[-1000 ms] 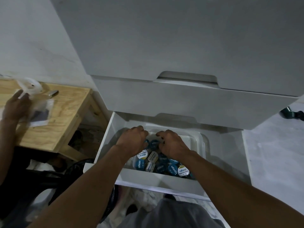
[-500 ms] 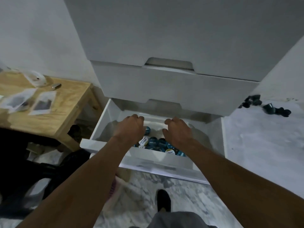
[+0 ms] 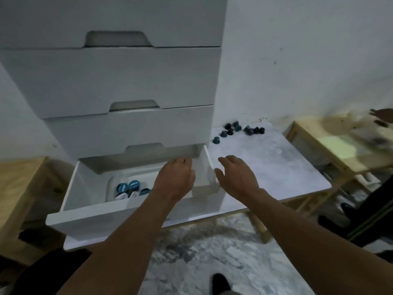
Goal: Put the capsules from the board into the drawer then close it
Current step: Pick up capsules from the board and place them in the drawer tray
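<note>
Both hands up and empty over the open drawer!

We see the left hand [image 3: 173, 180] above the right end of the bottom drawer [image 3: 89, 218], fingers loosely curled, holding nothing. The right hand [image 3: 236, 177] is spread wide, out past the drawer's side wall and over the pale marbled board [image 3: 276, 167]. A heap of blue-lidded capsules in the drawer [image 3: 128, 188] sits in a clear tub. A cluster of dark capsules on the board [image 3: 238, 130] waits at its far edge, near the wall, well apart from both hands.
</note>
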The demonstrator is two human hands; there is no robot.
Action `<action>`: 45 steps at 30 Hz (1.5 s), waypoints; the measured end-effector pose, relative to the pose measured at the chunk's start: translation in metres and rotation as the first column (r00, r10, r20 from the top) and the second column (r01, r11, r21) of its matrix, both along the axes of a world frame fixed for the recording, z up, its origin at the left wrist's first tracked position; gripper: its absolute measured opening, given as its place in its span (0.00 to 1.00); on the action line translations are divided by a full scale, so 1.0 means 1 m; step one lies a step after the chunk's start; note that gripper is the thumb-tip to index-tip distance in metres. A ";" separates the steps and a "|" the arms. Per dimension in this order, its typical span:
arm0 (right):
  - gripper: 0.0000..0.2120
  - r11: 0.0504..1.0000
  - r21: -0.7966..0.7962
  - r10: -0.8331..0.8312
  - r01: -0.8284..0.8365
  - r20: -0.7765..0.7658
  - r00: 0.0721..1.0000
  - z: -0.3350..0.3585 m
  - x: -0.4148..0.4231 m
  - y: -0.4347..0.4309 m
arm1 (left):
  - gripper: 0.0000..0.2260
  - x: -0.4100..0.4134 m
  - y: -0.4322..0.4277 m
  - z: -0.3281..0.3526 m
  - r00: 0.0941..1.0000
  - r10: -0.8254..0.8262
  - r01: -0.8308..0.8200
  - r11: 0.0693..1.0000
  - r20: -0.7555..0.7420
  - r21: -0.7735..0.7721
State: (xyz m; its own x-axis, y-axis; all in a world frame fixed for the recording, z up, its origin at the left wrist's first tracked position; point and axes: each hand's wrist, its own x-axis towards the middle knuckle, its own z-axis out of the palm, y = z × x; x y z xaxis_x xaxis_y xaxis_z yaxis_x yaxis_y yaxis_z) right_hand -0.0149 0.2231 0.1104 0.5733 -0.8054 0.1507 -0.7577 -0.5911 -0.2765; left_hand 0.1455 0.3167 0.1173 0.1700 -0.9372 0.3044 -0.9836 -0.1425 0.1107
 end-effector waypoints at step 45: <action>0.19 0.930 0.361 -0.018 0.067 -0.139 0.990 -0.107 -0.121 -0.506 | 0.11 -0.126 -0.547 -0.131 0.996 0.005 0.021 0.960 -0.091 0.280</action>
